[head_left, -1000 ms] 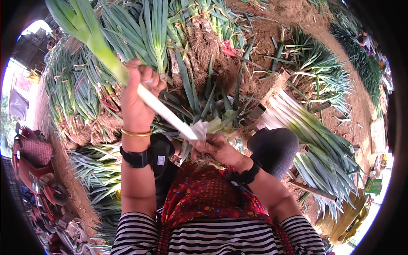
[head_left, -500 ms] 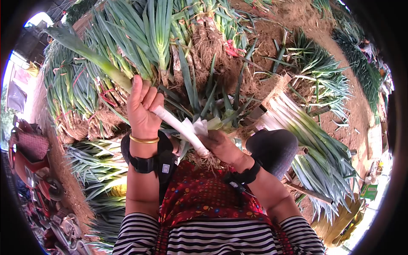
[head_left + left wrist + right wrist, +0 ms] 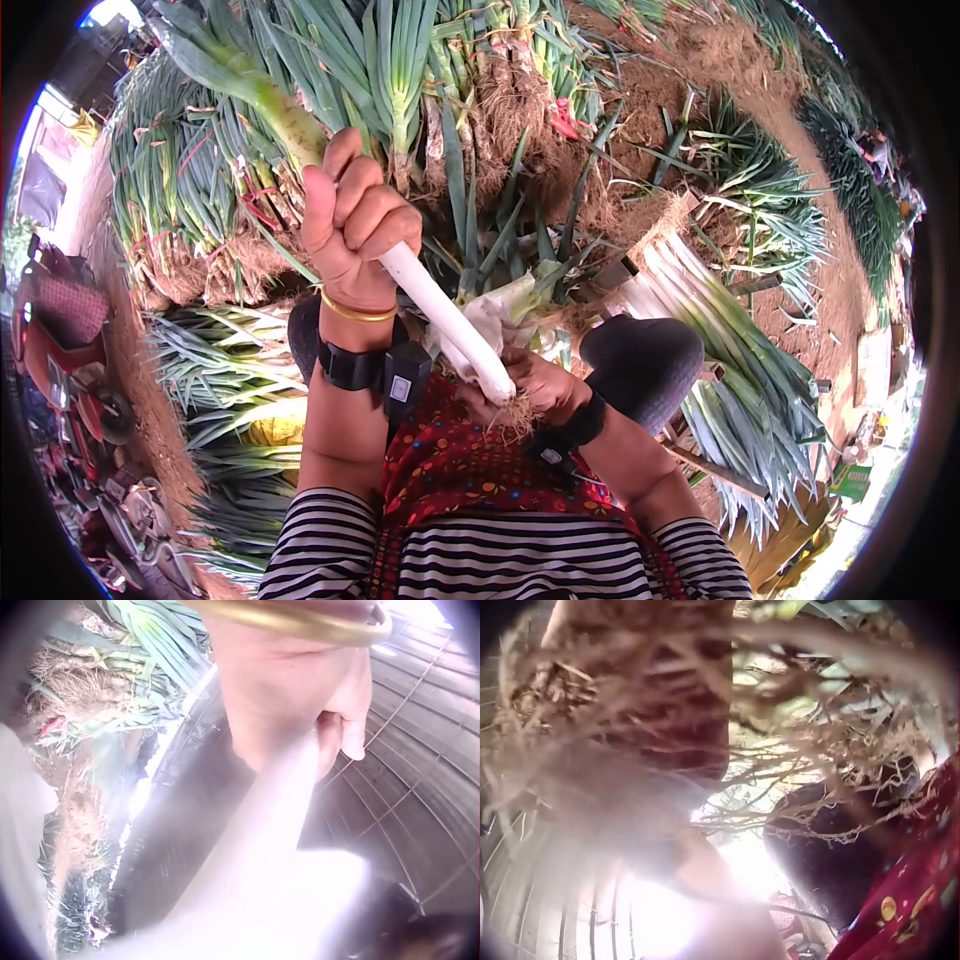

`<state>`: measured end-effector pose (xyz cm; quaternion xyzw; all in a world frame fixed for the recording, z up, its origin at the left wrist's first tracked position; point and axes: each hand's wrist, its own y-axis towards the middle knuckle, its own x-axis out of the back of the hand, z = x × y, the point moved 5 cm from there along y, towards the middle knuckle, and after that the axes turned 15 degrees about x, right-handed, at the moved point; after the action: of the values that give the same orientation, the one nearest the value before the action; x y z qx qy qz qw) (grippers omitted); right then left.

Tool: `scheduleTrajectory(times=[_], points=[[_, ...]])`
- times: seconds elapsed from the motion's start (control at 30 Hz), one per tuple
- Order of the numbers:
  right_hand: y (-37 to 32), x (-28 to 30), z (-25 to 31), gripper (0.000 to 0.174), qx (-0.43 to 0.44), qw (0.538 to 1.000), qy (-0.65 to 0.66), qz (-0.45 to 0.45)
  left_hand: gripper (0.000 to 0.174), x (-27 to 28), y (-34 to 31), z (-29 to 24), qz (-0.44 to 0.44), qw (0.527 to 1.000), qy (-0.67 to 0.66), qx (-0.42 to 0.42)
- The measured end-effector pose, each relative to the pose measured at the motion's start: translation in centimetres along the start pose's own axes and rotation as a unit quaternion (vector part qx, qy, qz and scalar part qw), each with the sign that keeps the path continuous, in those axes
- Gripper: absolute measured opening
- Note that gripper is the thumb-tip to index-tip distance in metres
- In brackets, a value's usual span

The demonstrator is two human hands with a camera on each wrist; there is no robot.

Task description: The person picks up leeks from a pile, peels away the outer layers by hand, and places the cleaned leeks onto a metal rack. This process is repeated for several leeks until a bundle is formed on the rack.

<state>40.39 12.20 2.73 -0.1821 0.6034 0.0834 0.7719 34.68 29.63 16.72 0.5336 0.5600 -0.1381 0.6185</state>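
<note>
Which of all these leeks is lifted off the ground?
The leek with the clean white stalk: the left hand grips its middle, the right hand holds its rooty end. The others lie piled in bundles.

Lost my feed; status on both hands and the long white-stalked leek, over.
Left hand grips long white-stalked leek high up. Right hand holds its root end. Loose pale peel beside stalk.

Right hand (image 3: 548, 385): fingertips hidden behind the base of the leek (image 3: 440, 312) and its roots (image 3: 515, 415). We lose the leek's leaf tips at the head view's top edge. Left wrist view: leek glares to a white blur, and most fingers of the left hand (image 3: 300, 697) are out of sight. Right wrist view: roots smeared against the lens, and we make out no clear fingers.
</note>
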Motion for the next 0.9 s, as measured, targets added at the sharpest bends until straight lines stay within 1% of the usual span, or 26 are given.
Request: scheduleTrajectory(times=[0.03, 0.1, 0.13, 0.17, 0.2, 0.23, 0.27, 0.3, 0.37, 0.4, 0.43, 0.5, 0.53, 0.57, 0.6, 0.63, 0.67, 0.73, 0.77, 0.8, 0.83, 0.9], points=[[-0.3, -1.1, 0.2, 0.034, -0.002, 1.0, -0.001, -0.001, 0.028, 0.0, 0.1, 0.1, 0.0, 1.0, 0.0, -0.002], [-0.3, -2.4, 0.4, 0.032, -0.032, 0.993, -0.111, 0.033, 0.029, -0.1, 0.3, 0.5, 0.025, 0.999, -0.026, 0.014], [0.2, -2.2, 0.8, 0.032, -0.034, 0.993, -0.112, 0.032, 0.03, -0.3, 0.3, 0.8, 0.036, 0.999, -0.036, 0.018], [1.0, -2.1, 1.1, 0.031, -0.058, 0.96, -0.241, 0.128, 0.03, -0.3, 0.3, 1.0, 0.036, 0.999, -0.037, 0.017], [1.8, -1.9, 1.4, 0.031, -0.081, 0.902, -0.362, 0.22, 0.027, -0.3, 0.2, 1.3, 0.038, 0.998, -0.03, 0.031], [2.3, -1.9, 1.5, 0.032, -0.101, 0.819, -0.474, 0.307, 0.023, -0.4, 0.2, 1.5, 0.04, 0.998, -0.024, 0.045], [2.7, -3.1, 2.4, 0.036, -0.09, 0.786, -0.548, 0.27, 0.02, 0.0, -0.1, 1.5, 0.027, 0.998, -0.007, 0.057], [3.5, -1.3, 2.5, 0.034, -0.084, 0.783, -0.549, 0.279, 0.02, 0.4, -0.4, 1.3, 0.027, 0.998, -0.007, 0.055], [4.6, 1.6, 2.6, 0.031, -0.149, 0.799, -0.529, 0.242, 0.016, 1.7, -1.0, 1.2, -0.045, 0.995, 0.059, 0.07], [5.0, 3.8, 2.7, 0.031, -0.177, 0.795, -0.546, 0.194, 0.014, 2.2, -1.3, 1.3, -0.071, 0.989, 0.097, 0.08], [5.3, 4.8, 2.6, 0.031, -0.179, 0.795, -0.547, 0.194, 0.014, 2.2, -1.4, 1.4, -0.071, 0.99, 0.096, 0.079], [5.9, 7.0, 2.5, 0.031, -0.16, 0.693, -0.658, 0.249, 0.013, 2.8, -1.7, 1.7, -0.137, 0.974, 0.171, 0.065], [5.9, 11.4, 2.1, 0.031, -0.135, 0.689, -0.663, 0.261, 0.013, 2.7, -1.4, 1.4, -0.124, 0.977, 0.166, 0.055], [4.3, 13.4, 1.3, 0.031, -0.136, 0.69, -0.662, 0.258, 0.012, 2.1, -0.9, 0.6, -0.09, 0.982, 0.164, 0.04], [2.9, 15.1, 1.5, 0.027, -0.071, 0.598, -0.778, 0.18, 0.012, 1.4, -0.4, -0.3, -0.079, 0.981, 0.176, 0.037], [2.0, 16.0, 2.3, 0.024, -0.005, 0.484, -0.869, 0.098, 0.012, 0.5, 0.1, -1.2, -0.066, 0.979, 0.189, 0.032], [1.6, 16.8, 2.2, 0.024, -0.005, 0.482, -0.871, 0.098, 0.012, -0.1, 0.2, -1.8, -0.105, 0.976, 0.189, 0.006], [0.8, 18.6, 2.1, 0.032, -0.053, 0.376, -0.921, 0.082, 0.01, -0.3, 0.3, -2.8, -0.122, 0.971, 0.204, -0.008], [0.2, 17.5, 3.0, 0.032, -0.052, 0.379, -0.921, 0.079, 0.009, -0.3, 0.4, -3.1, -0.138, 0.966, 0.219, -0.017], [-0.3, 13.6, 5.3, 0.035, 0.053, 0.428, -0.898, 0.081, 0.007, -0.3, 0.6, -3.0, -0.161, 0.958, 0.236, -0.017], [-0.8, 9.2, 7.7, 0.037, 0.159, 0.47, -0.865, 0.079, 0.007, -0.4, 1.0, -2.7, -0.157, 0.96, 0.233, -0.011], [-1.5, 2.8, 12.7, 0.037, 0.104, 0.427, -0.894, -0.087, 0.008, 0.1, 1.7, -2.2, -0.25, 0.913, 0.32, -0.032]])
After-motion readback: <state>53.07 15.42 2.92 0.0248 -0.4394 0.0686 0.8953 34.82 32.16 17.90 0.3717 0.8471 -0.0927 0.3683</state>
